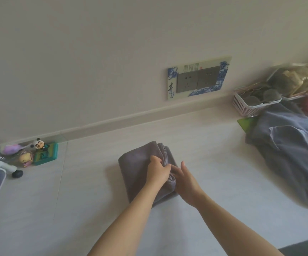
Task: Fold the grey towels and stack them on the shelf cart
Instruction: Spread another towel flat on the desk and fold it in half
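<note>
Head view: left hand [157, 171] grips the folded grey towel [137, 170] on the floor, right hand [183, 180] pressing flat beside it; loosening could let layers spring open.

Your left hand [157, 170] rests on top of the folded grey towel [136, 167], its fingers curled over the towel's layered right edge. Your right hand [184, 180] sits just beside it, fingers tucked in against that same edge, thumb raised. The towel lies on a pale surface [214, 163] that meets the wall. On the wall ahead of you is a socket plate [198, 78] with a blue-and-white surround. To your right lie a heap of blue-grey cloth [293, 154] and a pink basket [249, 104]; to your left, a cluster of small toy figures [33, 153].
</note>
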Tool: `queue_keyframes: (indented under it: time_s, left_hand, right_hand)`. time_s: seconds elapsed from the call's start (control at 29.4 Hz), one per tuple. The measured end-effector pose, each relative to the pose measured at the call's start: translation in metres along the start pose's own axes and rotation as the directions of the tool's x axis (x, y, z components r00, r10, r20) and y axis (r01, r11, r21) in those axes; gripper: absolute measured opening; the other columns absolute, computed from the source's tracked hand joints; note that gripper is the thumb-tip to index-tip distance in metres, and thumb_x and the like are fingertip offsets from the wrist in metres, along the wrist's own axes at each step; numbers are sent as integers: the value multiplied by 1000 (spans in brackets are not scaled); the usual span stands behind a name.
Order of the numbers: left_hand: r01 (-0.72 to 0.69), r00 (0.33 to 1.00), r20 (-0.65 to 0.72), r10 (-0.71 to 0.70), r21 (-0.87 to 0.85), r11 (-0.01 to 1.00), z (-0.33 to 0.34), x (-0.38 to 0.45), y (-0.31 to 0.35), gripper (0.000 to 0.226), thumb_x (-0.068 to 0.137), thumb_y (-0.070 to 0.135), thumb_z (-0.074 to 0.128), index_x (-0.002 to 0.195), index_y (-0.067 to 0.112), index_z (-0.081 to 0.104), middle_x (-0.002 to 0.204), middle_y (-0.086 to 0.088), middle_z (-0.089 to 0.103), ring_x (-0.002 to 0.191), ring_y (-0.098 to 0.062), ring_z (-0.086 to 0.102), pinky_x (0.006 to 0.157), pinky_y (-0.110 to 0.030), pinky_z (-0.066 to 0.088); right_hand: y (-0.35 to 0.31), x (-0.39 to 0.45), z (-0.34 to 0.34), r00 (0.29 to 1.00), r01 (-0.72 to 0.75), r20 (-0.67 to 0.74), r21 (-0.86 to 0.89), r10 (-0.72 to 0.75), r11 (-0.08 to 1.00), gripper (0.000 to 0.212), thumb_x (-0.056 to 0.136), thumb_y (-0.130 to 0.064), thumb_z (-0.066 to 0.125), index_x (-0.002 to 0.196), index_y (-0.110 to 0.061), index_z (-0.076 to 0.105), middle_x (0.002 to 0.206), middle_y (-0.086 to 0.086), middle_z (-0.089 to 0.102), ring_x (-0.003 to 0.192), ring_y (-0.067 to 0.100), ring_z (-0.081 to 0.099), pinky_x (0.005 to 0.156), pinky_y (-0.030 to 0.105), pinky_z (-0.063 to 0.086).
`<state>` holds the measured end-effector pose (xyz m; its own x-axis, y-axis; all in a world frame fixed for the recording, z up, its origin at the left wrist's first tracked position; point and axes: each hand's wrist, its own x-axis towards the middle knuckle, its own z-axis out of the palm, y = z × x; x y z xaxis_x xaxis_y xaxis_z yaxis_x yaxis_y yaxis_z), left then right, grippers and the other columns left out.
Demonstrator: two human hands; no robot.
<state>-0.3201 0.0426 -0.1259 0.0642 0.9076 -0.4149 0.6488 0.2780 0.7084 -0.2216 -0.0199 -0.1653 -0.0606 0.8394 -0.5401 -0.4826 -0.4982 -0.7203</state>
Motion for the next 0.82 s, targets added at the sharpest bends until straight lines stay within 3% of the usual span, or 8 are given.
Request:
queue_keyframes:
  time_s: [0.14, 0.27, 0.34, 0.41, 0.48, 0.65, 0.75, 0.82]
  left_hand:
    - [11, 997, 74, -7, -51, 999, 9, 5, -8, 22, 92, 26, 56, 107, 15, 44, 97, -4, 60, 86, -20, 60, 75, -28, 48]
    - [87, 979, 201, -36, -254, 963, 1, 5, -14, 25, 98, 13, 38, 118, 8, 52, 97, -6, 59, 81, -17, 59, 83, -35, 52]
    - [6, 987, 156, 46, -318, 948, -6, -5, -18, 25, 96, 5, 37, 113, 9, 56, 103, -8, 58, 85, -14, 60, 80, -29, 54]
    - [-273, 947, -200, 252, -85, 958, -13, -15, -33, 30, 89, 2, 38, 106, 13, 61, 107, -5, 58, 95, -12, 56, 86, -29, 49]
    - [-374, 759, -425, 493, 336, 865, -18, -14, -51, 38, 80, 8, 42, 111, 10, 64, 119, -10, 58, 112, -20, 49, 99, -35, 38]
    - [-163, 917, -162, 365, 682, 713, -15, 10, -69, 66, 89, 51, 28, 142, 15, 42, 151, -20, 30, 140, -41, 27, 113, -53, 9]
    - [-133, 931, -104, 349, 795, 592, -5, 17, -77, 65, 89, 56, 27, 142, 22, 43, 150, -19, 34, 138, -42, 29, 110, -59, 10]
    - [-124, 926, -123, 357, 795, 594, -2, 20, -78, 64, 89, 56, 26, 142, 24, 42, 151, -19, 32, 138, -42, 28, 110, -61, 11]
  right_hand:
    - [-5, 0, -4, 998, 12, 66, 56, -16, 998, 56, 97, -50, 23, 130, -14, 52, 130, 7, 59, 123, 19, 53, 100, 29, 44]
    - [1, 7, -9, 994, 69, 89, -98, -60, 993, 44, 85, -30, 67, 123, -8, 58, 120, 16, 64, 117, 29, 58, 107, 47, 39]
    - [5, 9, -10, 996, 89, 6, -131, -89, 987, 38, 80, -12, 68, 117, -6, 61, 114, 18, 66, 113, 35, 59, 104, 51, 41]
    - [10, 12, -12, 995, 82, -46, -48, -84, 995, 35, 79, -6, 60, 114, -3, 62, 115, 24, 63, 114, 41, 55, 100, 50, 42]
    - [13, 12, -16, 997, 64, -47, 81, -60, 995, 38, 77, -4, 56, 114, -1, 63, 119, 25, 61, 112, 39, 56, 98, 48, 43]
    - [8, 12, -16, 999, 18, -45, 161, -11, 987, 40, 71, -5, 55, 110, 2, 62, 110, 24, 63, 99, 33, 59, 81, 36, 51]
    - [6, 8, -12, 996, 8, -88, 176, 8, 984, 26, 84, 3, 48, 105, 2, 63, 102, 23, 67, 92, 32, 64, 72, 33, 56]
    - [0, 6, -9, 987, 20, -157, 31, -15, 999, 27, 83, -1, 52, 108, 4, 61, 103, 23, 67, 92, 31, 65, 69, 31, 55]
